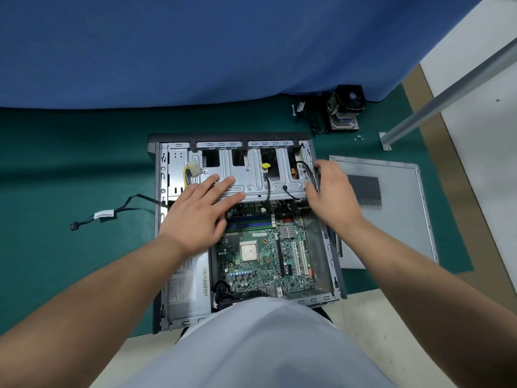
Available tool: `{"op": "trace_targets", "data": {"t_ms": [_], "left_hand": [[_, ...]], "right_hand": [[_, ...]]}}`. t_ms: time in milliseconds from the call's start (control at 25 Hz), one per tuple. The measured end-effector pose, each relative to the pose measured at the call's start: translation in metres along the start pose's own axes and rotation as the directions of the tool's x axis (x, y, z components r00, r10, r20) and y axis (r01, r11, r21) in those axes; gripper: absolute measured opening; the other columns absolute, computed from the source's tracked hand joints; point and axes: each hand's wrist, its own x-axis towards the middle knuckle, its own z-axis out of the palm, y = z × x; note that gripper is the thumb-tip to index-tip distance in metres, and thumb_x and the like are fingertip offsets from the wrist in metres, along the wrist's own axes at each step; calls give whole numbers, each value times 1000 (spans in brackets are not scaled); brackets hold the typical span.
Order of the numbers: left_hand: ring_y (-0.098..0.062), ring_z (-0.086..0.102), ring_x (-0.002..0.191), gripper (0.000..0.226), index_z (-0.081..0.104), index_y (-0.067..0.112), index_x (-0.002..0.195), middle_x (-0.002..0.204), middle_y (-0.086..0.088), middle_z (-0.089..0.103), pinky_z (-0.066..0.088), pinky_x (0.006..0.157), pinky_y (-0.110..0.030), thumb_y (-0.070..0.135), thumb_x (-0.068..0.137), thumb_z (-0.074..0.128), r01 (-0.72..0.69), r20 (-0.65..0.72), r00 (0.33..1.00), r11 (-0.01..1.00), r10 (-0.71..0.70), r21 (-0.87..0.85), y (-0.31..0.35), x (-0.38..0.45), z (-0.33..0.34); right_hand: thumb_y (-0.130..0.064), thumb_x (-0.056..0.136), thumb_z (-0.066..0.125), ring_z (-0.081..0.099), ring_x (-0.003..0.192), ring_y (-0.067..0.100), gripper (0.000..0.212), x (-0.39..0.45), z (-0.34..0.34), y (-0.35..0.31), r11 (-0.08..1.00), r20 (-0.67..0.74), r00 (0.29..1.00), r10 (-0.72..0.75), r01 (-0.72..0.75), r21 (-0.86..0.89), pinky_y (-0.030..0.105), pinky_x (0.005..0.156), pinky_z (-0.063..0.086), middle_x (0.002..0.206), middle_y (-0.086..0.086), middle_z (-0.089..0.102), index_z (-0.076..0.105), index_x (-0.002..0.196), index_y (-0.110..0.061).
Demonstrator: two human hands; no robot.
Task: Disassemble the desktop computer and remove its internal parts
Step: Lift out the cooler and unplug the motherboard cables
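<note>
The left hand lies flat with its fingers straight and slightly spread, pressing on the top of the metal drive cage at its left end, not curled round anything; the right hand sits at the cage's right end, its fingers bent over the edge of the case beside a black cable, though whether they actually grip the cage or the cable cannot be told. The cage spans the far part of the open computer case, which lies on its side on the green surface directly below the person. Just nearer than the fingers is the green circuit board with its bare square chip and memory sticks. The grey power supply fills the near left corner, partly under the left forearm. A loose black cable trails out of the case to the left. The removed side panel lies flat just right of the case. Well beyond, near a blue cloth, stand a cooling fan and a few small screws
</note>
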Motion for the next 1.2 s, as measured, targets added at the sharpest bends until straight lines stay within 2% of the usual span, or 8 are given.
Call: {"op": "trace_targets", "data": {"t_ms": [120,280,600,760,880,1040,1200], "left_hand": [[-20,16,157,62,24,47,159,170,9,20,22,125,-47,43,97,30,2,3,1000,1000,-2,-15,1,0,-1],[-20,17,157,62,25,47,158,170,9,20,22,125,-47,43,97,30,5,1,1000,1000,-5,-21,1,-1,0],[-22,22,155,61,31,46,157,169,7,24,22,122,-47,43,96,30,-2,-17,1000,1000,2,-11,1,-1,-1],[-23,24,154,60,32,45,157,169,7,26,22,122,-47,41,96,32,-6,-20,1000,1000,5,-16,1,0,-3],[-22,22,155,60,31,45,157,169,7,24,21,122,-46,40,98,37,-5,-11,1000,1000,5,-17,1,0,-3],[-22,21,155,61,30,45,158,169,7,23,21,123,-47,38,98,43,1,-9,1000,1000,-1,-19,0,0,-3],[-22,21,155,62,30,45,158,170,7,22,22,123,-47,39,97,43,0,-6,1000,1000,0,-17,1,0,-2]], "right_hand": [[-31,97,64,58,104,22,37,-7,4,-1,981,-55,988,144,-135,140,36,92,47,121,5,55,51,124,-10],[-31,95,64,53,87,19,23,-21,6,-1,986,-70,987,144,-137,92,36,78,47,106,0,50,51,107,-14],[-28,98,63,59,92,21,20,-50,14,-2,978,-110,973,201,-192,85,38,84,51,110,5,59,62,107,-10],[-20,96,62,61,87,23,9,-46,16,-9,976,-137,967,215,-206,71,37,78,52,108,6,61,63,98,-11],[-16,92,61,58,81,21,5,-34,18,-15,964,-163,952,261,-249,88,32,70,46,104,6,63,63,88,-13],[-19,96,62,59,85,20,9,-22,18,-17,943,-178,930,321,-298,148,35,76,49,102,6,64,66,93,-11],[-22,98,62,62,92,23,14,-22,18,-13,951,-186,935,302,-281,132,36,81,50,109,7,64,66,105,-11]]}}
